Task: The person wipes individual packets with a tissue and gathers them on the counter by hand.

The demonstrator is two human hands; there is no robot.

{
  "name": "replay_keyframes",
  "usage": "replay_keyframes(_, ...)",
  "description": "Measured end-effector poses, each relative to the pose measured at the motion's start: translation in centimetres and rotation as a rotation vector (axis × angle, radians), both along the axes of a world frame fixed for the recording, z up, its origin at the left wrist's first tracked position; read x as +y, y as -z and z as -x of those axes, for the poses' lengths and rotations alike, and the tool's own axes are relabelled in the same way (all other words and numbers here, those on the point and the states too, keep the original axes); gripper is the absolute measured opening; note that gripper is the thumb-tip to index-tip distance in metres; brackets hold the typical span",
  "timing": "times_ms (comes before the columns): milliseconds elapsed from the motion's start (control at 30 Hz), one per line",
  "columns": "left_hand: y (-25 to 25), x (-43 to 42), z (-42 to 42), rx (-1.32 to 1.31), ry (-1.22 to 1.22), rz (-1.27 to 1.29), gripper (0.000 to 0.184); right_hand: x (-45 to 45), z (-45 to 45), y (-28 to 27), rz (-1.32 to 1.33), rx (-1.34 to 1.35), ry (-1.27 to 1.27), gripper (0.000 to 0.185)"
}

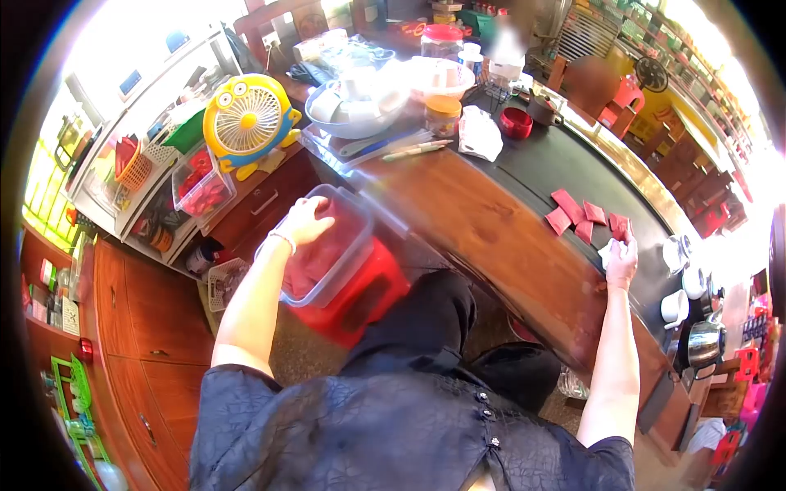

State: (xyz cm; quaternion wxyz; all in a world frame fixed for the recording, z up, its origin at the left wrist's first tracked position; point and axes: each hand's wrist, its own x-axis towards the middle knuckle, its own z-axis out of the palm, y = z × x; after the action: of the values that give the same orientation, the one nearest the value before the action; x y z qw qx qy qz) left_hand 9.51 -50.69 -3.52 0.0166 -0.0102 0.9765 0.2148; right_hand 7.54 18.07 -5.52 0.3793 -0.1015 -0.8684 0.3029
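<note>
Holding red contents [309, 268]: clear tub [359, 229] | left hand [306, 222]: grip half-open, empty | right hand [622, 263]: grip unclear

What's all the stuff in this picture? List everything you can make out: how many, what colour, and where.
Table: one, brown and black, centre to right
Flat packets: five visible, dark red, table's right part
Round cup: one, red, table's far side
Crumpled bundle: one, white, left of the cup
Lidded jars: two, one yellow-lidded, one red-lidded, table's far end
Bowl: one, pale blue, table's far left
Fan: one, yellow and blue, left of the bowl
Bin: one, clear, left of the table
Container: one, red, below the bin
Handled cups: several, white, far right
Cabinet: one, brown, left
Background shelves: too blurred to count
Left hand: one, at the bin
Right hand: one, beside the packets
</note>
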Motion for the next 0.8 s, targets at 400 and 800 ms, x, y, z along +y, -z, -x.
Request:
replay_keyframes(400,0.3,4.6,-1.5,0.513,-0.051,-0.159,0.027,-4.9,-8.1,-2.6,1.719,0.123,-0.699,0.031)
replay_keyframes(800,-3.1,32.3,-3.6,0.205,0.628,-0.837,0.013,-4.6,-8.9,-2.0,1.834,0.228,-0.824,0.032)
